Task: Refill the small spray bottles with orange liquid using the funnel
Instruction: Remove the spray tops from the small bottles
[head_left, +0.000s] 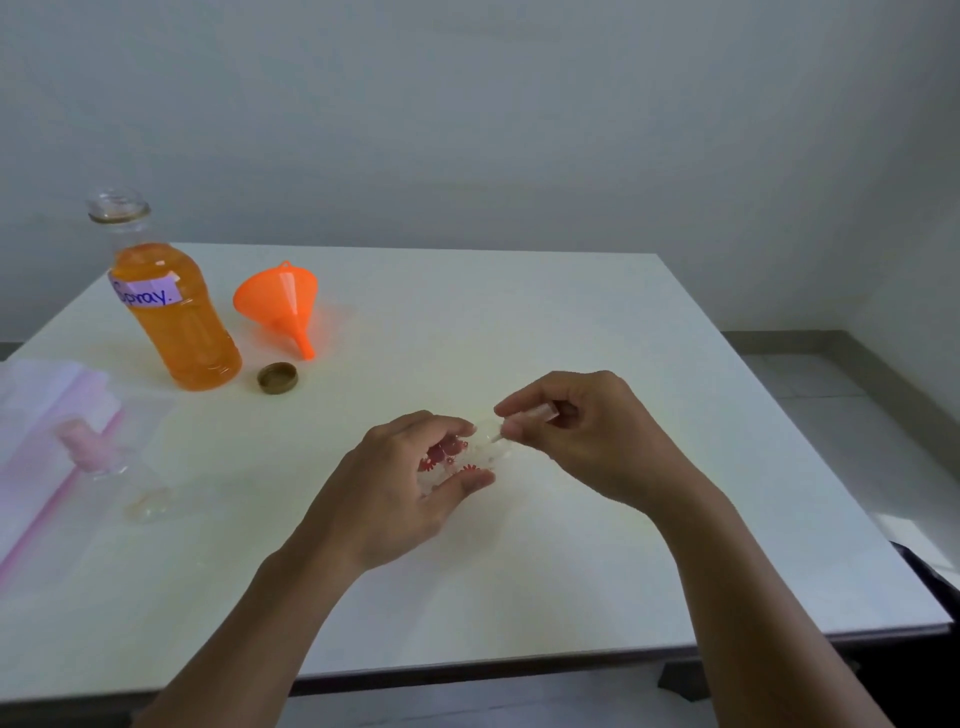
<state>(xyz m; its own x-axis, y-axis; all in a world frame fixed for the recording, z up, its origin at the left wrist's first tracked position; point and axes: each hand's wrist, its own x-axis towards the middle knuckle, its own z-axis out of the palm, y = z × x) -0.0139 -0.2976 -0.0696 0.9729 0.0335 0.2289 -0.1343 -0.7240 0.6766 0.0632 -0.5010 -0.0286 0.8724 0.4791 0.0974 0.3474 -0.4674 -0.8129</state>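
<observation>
Head view: clear spray bottle (451, 460), red flower print, tilted.

Two small spray bottles show: one with red flowers (451, 457) held between the left hand (400, 488) and the right hand (576, 431), and a pink-topped one (111, 467) lying well to the left of the left hand. Beyond the hands stand one big bottle of orange liquid (176, 312), one orange funnel (280, 306) and one brown cap (278, 378). One clear plastic bag (47, 415) lies far left.
</observation>
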